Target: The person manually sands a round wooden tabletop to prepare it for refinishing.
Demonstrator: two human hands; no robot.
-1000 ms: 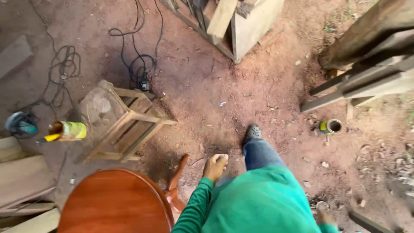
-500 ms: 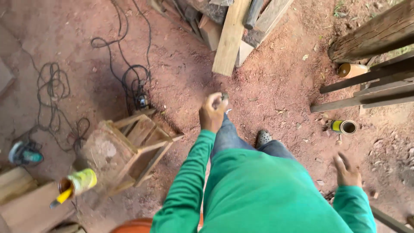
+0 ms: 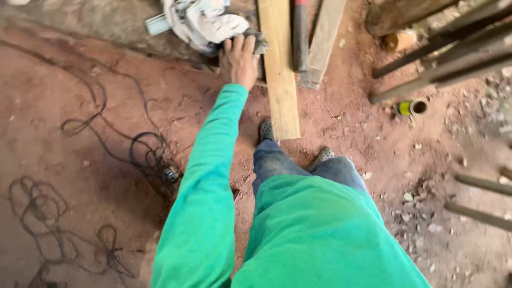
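My left hand [image 3: 238, 61] is stretched far forward in a green sleeve. Its fingers reach a grey object [image 3: 260, 41] lying at the edge of a crumpled white cloth [image 3: 201, 22]. Whether the fingers grip it I cannot tell. Just right of the hand a long pale wooden plank [image 3: 279, 69] lies on the red dirt, and a red-and-black handled tool [image 3: 300, 32] lies beside the plank. My right hand is out of view. My feet in dark shoes [image 3: 266, 129] stand at the plank's near end.
Black cables [image 3: 144, 154] coil over the dirt on the left. A second board [image 3: 324, 42] lies right of the tool. Dark timbers [image 3: 437, 64] slant in at the upper right, with a yellow-green tube [image 3: 412, 108] below them and a log [image 3: 401, 40] above.
I have stepped forward. The wooden stool and round tabletop dropped out of view. My left hand went from near my body out to the cloth pile, and my right hand left the view.
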